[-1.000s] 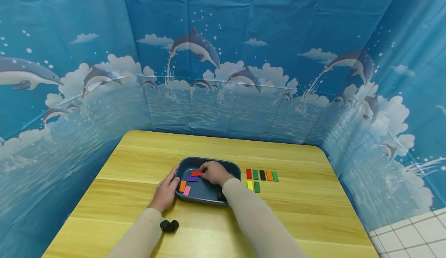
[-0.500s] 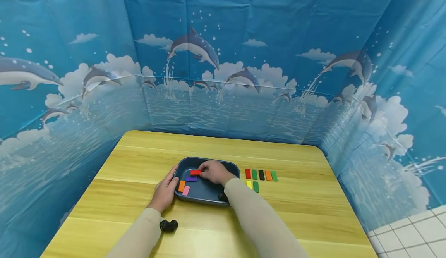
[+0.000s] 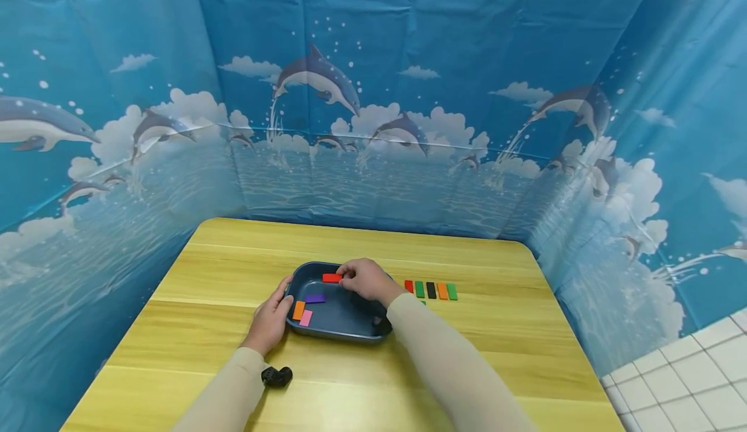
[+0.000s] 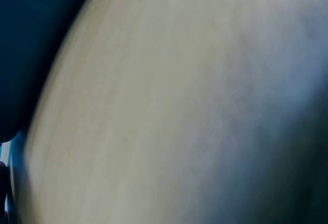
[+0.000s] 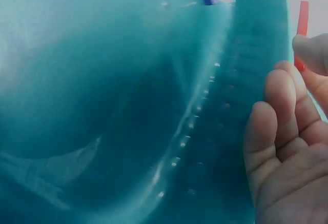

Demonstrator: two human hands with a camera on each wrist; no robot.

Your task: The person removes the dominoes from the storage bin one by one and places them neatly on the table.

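Observation:
My right hand (image 3: 369, 281) pinches a flat red block (image 3: 331, 277) between thumb and finger, near the far wall of a dark blue tray (image 3: 338, 336). In the right wrist view the red block (image 5: 303, 16) stands out past the thumb, with the other fingers curled below it. My left hand (image 3: 268, 318) grips the tray's left side, thumb at the rim. Inside the tray lie a purple block (image 3: 315, 298), an orange block (image 3: 299, 310) and a pink block (image 3: 306, 318). The left wrist view is blurred and does not show the left fingers.
Right of the tray, a row of blocks lies on the wooden table (image 3: 496, 328): a red block (image 3: 409, 286), a green block (image 3: 419, 289), a black block (image 3: 431, 290), an orange block (image 3: 443, 291) and another green block (image 3: 452, 292). My right forearm partly hides a second row.
My right hand has moved the red block away from the purple one, toward the tray's far rim and slightly right. The left hand keeps its hold on the tray.

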